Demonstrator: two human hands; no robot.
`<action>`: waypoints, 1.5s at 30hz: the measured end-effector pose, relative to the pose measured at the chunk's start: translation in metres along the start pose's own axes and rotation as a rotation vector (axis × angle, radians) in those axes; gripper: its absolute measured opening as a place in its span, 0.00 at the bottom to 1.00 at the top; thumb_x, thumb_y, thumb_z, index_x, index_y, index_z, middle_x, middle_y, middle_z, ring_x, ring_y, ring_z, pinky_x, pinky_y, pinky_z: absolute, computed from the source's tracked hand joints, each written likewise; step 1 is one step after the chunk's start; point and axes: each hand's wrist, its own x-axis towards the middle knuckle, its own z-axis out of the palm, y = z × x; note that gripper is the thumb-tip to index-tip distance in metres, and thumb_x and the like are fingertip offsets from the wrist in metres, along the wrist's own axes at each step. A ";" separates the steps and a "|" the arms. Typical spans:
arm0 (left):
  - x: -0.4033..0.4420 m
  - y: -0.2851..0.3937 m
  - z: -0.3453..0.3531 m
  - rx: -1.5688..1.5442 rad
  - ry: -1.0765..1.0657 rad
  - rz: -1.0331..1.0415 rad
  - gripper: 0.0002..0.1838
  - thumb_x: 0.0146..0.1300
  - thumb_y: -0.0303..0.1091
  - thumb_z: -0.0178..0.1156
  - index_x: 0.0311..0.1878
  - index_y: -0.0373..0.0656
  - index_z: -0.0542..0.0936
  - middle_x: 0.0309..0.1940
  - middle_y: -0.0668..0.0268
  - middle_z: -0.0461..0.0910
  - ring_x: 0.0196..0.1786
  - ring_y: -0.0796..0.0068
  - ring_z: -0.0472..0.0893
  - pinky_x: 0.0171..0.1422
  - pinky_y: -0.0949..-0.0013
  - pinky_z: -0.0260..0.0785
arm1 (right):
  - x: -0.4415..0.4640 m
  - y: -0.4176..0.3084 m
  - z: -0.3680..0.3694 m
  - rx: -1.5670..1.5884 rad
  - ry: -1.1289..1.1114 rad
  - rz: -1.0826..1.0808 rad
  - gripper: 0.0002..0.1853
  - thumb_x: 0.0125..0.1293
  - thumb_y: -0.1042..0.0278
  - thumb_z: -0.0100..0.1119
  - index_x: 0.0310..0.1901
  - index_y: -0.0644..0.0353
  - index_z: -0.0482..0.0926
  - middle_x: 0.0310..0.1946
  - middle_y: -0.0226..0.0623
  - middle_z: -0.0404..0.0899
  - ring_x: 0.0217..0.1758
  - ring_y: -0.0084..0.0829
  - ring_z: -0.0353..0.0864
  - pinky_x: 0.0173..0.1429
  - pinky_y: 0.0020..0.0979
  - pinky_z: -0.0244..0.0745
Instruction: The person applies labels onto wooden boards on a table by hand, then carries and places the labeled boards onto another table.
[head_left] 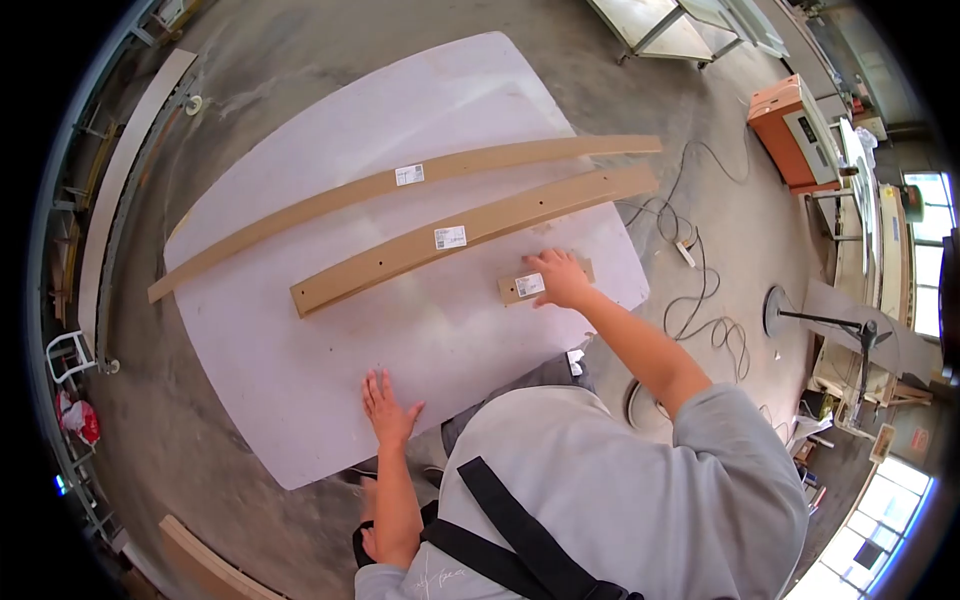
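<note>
My left hand [388, 408] lies with fingers spread on the pale tabletop [290, 400], near its front edge, holding nothing. My right hand [563, 280] reaches across a short brown wooden piece [512, 291], thumb on the near side and fingers on the far side. This piece bears a white label [529, 286] and a dark hole, and is partly covered by the hand. Beyond it lies a long brown board [350, 275] with a white label and several holes. A thinner, longer curved strip [300, 222], also labelled, lies farther back, overhanging the table at both ends.
Black cables [705, 290] trail over the floor to the right. A pedestal fan [776, 311] and an orange-and-white machine [797, 135] stand on that side. A wheeled cart [660, 30] is at the back. Racks with a long pale panel [125, 190] line the left.
</note>
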 end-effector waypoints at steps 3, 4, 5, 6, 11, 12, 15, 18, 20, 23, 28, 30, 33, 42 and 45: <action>0.009 0.000 -0.004 0.022 -0.025 0.018 0.63 0.48 0.50 0.84 0.86 0.53 0.58 0.87 0.57 0.49 0.88 0.48 0.47 0.89 0.45 0.44 | 0.037 -0.012 0.000 0.184 -0.063 0.279 0.48 0.56 0.53 0.84 0.75 0.57 0.70 0.67 0.47 0.75 0.69 0.45 0.76 0.72 0.45 0.73; 0.009 -0.001 -0.004 0.025 -0.026 0.027 0.63 0.48 0.50 0.84 0.86 0.53 0.58 0.87 0.57 0.49 0.88 0.48 0.47 0.89 0.45 0.44 | 0.051 -0.017 0.001 0.667 -0.099 0.404 0.47 0.60 0.50 0.81 0.76 0.59 0.69 0.66 0.48 0.76 0.68 0.45 0.77 0.72 0.45 0.74; 0.008 -0.002 -0.004 0.026 -0.024 0.032 0.63 0.48 0.51 0.84 0.86 0.54 0.57 0.87 0.57 0.49 0.88 0.47 0.47 0.89 0.44 0.43 | 0.063 -0.025 0.003 1.155 -0.130 0.515 0.46 0.64 0.48 0.79 0.76 0.62 0.68 0.66 0.48 0.77 0.68 0.45 0.78 0.72 0.45 0.76; 0.008 -0.004 -0.005 0.027 -0.018 0.037 0.63 0.49 0.52 0.83 0.86 0.54 0.57 0.87 0.57 0.49 0.88 0.47 0.47 0.89 0.44 0.43 | 0.076 -0.035 0.013 1.161 -0.122 0.515 0.46 0.64 0.48 0.79 0.76 0.62 0.68 0.66 0.48 0.77 0.68 0.45 0.78 0.72 0.45 0.76; 0.011 -0.006 0.004 0.030 -0.023 0.030 0.64 0.48 0.55 0.83 0.86 0.53 0.57 0.87 0.55 0.48 0.88 0.45 0.46 0.89 0.42 0.42 | 0.139 -0.081 0.022 2.085 -0.014 0.688 0.29 0.70 0.48 0.74 0.63 0.58 0.78 0.56 0.41 0.83 0.59 0.40 0.84 0.71 0.41 0.81; 0.009 -0.008 0.004 0.025 -0.033 0.029 0.64 0.48 0.55 0.83 0.86 0.52 0.57 0.87 0.55 0.47 0.88 0.44 0.45 0.89 0.42 0.41 | 0.145 -0.082 0.018 2.089 -0.024 0.684 0.29 0.70 0.48 0.74 0.63 0.58 0.78 0.56 0.41 0.83 0.59 0.40 0.84 0.71 0.41 0.81; 0.011 0.000 0.002 0.020 -0.062 -0.005 0.65 0.48 0.55 0.83 0.86 0.51 0.55 0.87 0.53 0.45 0.88 0.43 0.43 0.89 0.41 0.39 | 0.162 -0.081 0.002 2.076 -0.010 0.879 0.21 0.71 0.52 0.73 0.57 0.56 0.81 0.50 0.38 0.84 0.54 0.39 0.85 0.63 0.44 0.88; 0.010 -0.001 0.012 0.028 -0.038 -0.009 0.66 0.48 0.56 0.83 0.87 0.51 0.54 0.87 0.52 0.44 0.88 0.41 0.42 0.89 0.39 0.37 | 0.190 -0.071 0.013 2.090 0.029 0.848 0.16 0.71 0.59 0.73 0.54 0.56 0.82 0.47 0.36 0.85 0.50 0.37 0.85 0.60 0.47 0.87; 0.011 0.000 0.011 0.023 -0.035 -0.019 0.67 0.48 0.56 0.83 0.87 0.51 0.53 0.87 0.52 0.44 0.88 0.41 0.41 0.89 0.39 0.37 | 0.206 -0.065 0.015 2.006 0.040 0.775 0.16 0.71 0.61 0.73 0.55 0.56 0.81 0.47 0.36 0.84 0.48 0.37 0.85 0.58 0.47 0.88; 0.013 -0.001 0.008 0.030 -0.044 -0.022 0.67 0.49 0.58 0.82 0.87 0.51 0.52 0.87 0.51 0.44 0.88 0.41 0.41 0.89 0.39 0.36 | 0.232 -0.048 0.024 1.905 0.093 0.736 0.12 0.71 0.61 0.73 0.49 0.56 0.84 0.40 0.36 0.84 0.42 0.35 0.84 0.51 0.45 0.88; 0.013 0.006 0.006 0.036 -0.048 -0.046 0.67 0.50 0.59 0.82 0.87 0.50 0.52 0.87 0.51 0.43 0.88 0.40 0.40 0.89 0.39 0.36 | 0.224 -0.036 -0.006 1.777 0.033 0.701 0.14 0.71 0.56 0.74 0.48 0.56 0.85 0.36 0.36 0.85 0.38 0.33 0.86 0.43 0.36 0.88; 0.008 0.011 0.001 0.054 -0.100 -0.055 0.67 0.51 0.59 0.81 0.87 0.50 0.51 0.88 0.51 0.43 0.88 0.41 0.39 0.89 0.39 0.35 | 0.229 -0.026 -0.006 1.682 -0.106 0.730 0.16 0.70 0.52 0.75 0.47 0.54 0.86 0.32 0.35 0.86 0.34 0.29 0.88 0.36 0.27 0.86; 0.005 0.005 0.014 0.055 -0.076 -0.034 0.68 0.52 0.59 0.80 0.88 0.51 0.49 0.89 0.52 0.40 0.89 0.41 0.37 0.90 0.39 0.33 | 0.246 -0.016 -0.006 1.652 -0.073 0.703 0.15 0.69 0.55 0.75 0.45 0.57 0.85 0.33 0.34 0.86 0.36 0.28 0.88 0.39 0.28 0.87; 0.000 -0.010 0.036 0.085 -0.142 -0.066 0.70 0.53 0.63 0.78 0.89 0.53 0.43 0.90 0.53 0.33 0.90 0.42 0.33 0.91 0.41 0.28 | 0.252 -0.038 0.017 1.523 0.106 0.280 0.18 0.67 0.58 0.74 0.54 0.56 0.83 0.42 0.30 0.85 0.43 0.26 0.83 0.46 0.33 0.81; 0.004 -0.006 0.025 0.112 -0.196 -0.092 0.69 0.54 0.65 0.76 0.89 0.54 0.42 0.90 0.53 0.32 0.90 0.43 0.33 0.91 0.41 0.27 | 0.217 -0.044 0.038 0.849 0.093 0.063 0.27 0.69 0.58 0.72 0.66 0.58 0.79 0.54 0.42 0.85 0.55 0.30 0.84 0.58 0.37 0.82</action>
